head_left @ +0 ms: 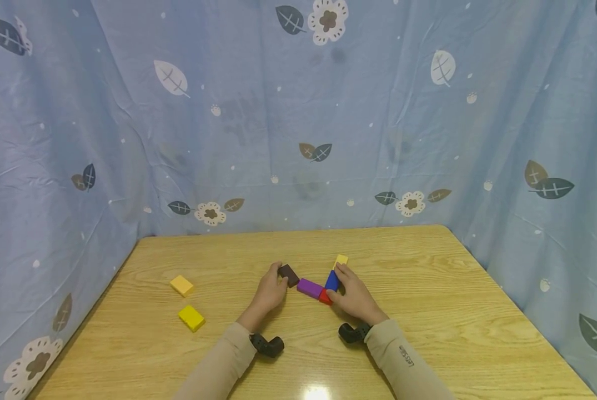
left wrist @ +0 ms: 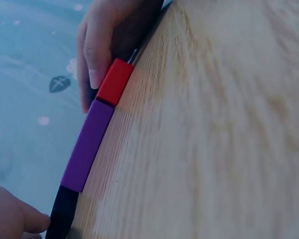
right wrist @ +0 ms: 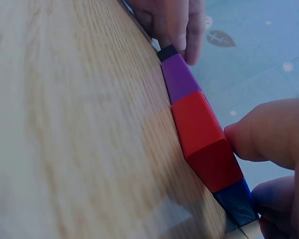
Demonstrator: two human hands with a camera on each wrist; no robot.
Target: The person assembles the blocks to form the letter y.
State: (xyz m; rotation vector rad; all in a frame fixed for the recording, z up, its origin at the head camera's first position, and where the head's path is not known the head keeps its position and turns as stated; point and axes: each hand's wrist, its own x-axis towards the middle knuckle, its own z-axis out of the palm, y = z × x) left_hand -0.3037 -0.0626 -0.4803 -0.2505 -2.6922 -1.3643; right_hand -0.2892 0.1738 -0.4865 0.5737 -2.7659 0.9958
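Note:
Coloured blocks lie end to end in a bent row on the wooden table. My left hand [head_left: 270, 290] pinches the dark brown block [head_left: 289, 275] at the row's left end. Beside that block comes the purple block [head_left: 310, 288], then the red block [head_left: 325, 296]. From the red one, the blue block [head_left: 332, 280] and a yellow block [head_left: 341, 259] angle away toward the back. My right hand [head_left: 353, 294] has its thumb on the red block and curled fingers along the blue one, as the right wrist view shows. Its fingers partly hide the blue and yellow blocks.
Two loose blocks lie apart on the left of the table [head_left: 418, 344]: an orange-yellow block [head_left: 182, 285] and a bright yellow block [head_left: 191, 318]. A blue patterned curtain [head_left: 258, 139] surrounds the table's back and sides.

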